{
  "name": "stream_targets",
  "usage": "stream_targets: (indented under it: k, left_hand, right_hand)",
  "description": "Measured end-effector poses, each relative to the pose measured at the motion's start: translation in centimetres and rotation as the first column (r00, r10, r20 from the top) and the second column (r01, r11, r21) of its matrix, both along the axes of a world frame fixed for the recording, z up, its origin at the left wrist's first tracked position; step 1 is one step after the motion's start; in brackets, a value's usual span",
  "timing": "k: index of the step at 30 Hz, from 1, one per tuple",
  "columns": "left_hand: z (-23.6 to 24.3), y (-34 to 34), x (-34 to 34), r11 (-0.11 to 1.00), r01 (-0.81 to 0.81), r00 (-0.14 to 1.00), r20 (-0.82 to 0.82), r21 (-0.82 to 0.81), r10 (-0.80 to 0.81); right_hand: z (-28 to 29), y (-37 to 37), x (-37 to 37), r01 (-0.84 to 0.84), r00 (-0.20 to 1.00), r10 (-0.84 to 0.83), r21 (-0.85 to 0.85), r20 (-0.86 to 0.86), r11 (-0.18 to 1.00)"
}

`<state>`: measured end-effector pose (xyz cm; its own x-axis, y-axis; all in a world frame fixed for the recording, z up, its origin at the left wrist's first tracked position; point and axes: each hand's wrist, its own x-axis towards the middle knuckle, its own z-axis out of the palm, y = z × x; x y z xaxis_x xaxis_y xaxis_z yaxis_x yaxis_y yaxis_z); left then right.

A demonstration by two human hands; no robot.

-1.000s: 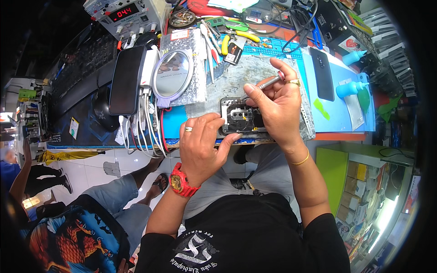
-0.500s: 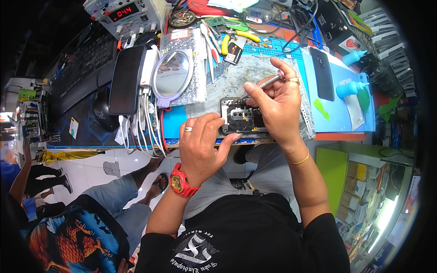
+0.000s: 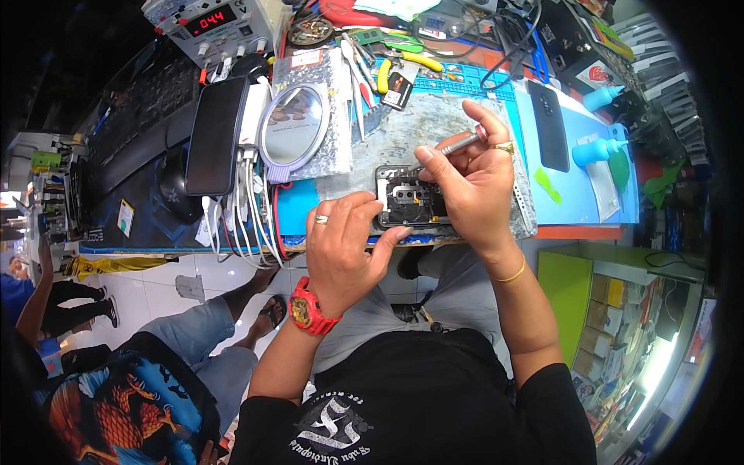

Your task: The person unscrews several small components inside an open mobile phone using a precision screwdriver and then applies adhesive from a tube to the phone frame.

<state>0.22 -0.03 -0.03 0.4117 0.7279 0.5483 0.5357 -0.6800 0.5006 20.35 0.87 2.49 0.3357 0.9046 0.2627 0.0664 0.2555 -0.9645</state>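
An opened smartphone [image 3: 408,211] lies on a worn grey mat [image 3: 399,128] near the bench's front edge, its black inner parts and camera module showing. My left hand [image 3: 345,236] steadies it, fingertips at its left end and thumb along the near edge. Between the fingers of my right hand [image 3: 482,186] is a slim silver screwdriver [image 3: 462,143] with a red cap, slanting down to the left over the phone. The right hand covers the phone's right end, and the contact of the screwdriver's tip is too small to make out.
To the left are a dark phone [image 3: 213,143], white cables [image 3: 246,209] and a round mirror [image 3: 294,124]. Tweezers [image 3: 356,85] and yellow-handled pliers [image 3: 422,62] lie behind. Blue bottles [image 3: 597,152] stand on the right. Another person [image 3: 139,387] sits at my left.
The screwdriver and my right fingers have shifted very slightly over the phone. My left hand and the phone stay in place.
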Motion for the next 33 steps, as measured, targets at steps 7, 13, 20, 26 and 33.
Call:
stream_targets:
  k: [7, 13, 20, 26, 33]
  left_hand:
    - [0.0, 0.0, 0.0, 1.0, 0.0, 1.0, 0.0, 0.001, 0.0]
    - [-0.2, 0.0, -0.1, 1.0, 0.001, 1.0, -0.006, -0.005, -0.001]
    - [-0.1, 0.0, -0.2, 1.0, -0.001, 1.0, -0.009, 0.0, 0.001]
    - [0.0, -0.1, -0.2, 1.0, 0.01, 1.0, -0.006, -0.019, -0.01]
    - [-0.2, 0.0, -0.2, 1.0, 0.009, 1.0, 0.004, -0.015, -0.009]
  right_hand:
    - [-0.2, -0.1, -0.1, 0.028, 0.992, -0.03, 0.024, 0.119, 0.999]
    - [0.8, 0.1, -0.2, -0.185, 0.766, -0.064, 0.314, 0.64, 0.931]
    - [4.6, 0.0, -0.5, -0.372, 0.571, 0.136, 0.107, 0.81, 0.922]
    - [4.1, 0.7, -0.5, -0.304, 0.643, 0.08, 0.157, 0.762, 0.94]
    - [4.0, 0.6, -0.9, -0.323, 0.735, 0.167, 0.123, 0.657, 0.938]
